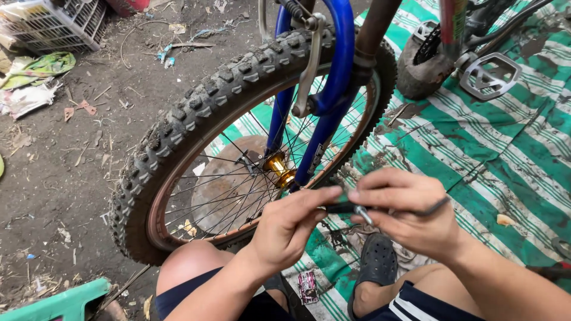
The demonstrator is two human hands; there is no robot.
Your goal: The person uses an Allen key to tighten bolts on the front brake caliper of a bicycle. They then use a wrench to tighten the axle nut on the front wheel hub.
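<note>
Nearest the camera, two bare knees in dark shorts frame a black clog (375, 267) and a small printed packet (308, 286), both on the green-and-white striped mat (511, 172). Just above, the left hand (285, 229) and right hand (410, 211) meet fingertip to fingertip on a thin dark cable (437, 206) with a small metal end piece (361, 214). The left grip is pinched on the cable's dark end; the right grip is closed around it, with the free length trailing past the right thumb toward the mat's right side. Directly beyond stands a knobby-tyred bicycle wheel (196, 113) with a rusted rim, gold hub (278, 166) and blue fork (333, 77), at the mat's left edge on bare dirt. Farther right lies a metal pedal (489, 74). A white plastic crate (56, 24) sits at the far left.
</note>
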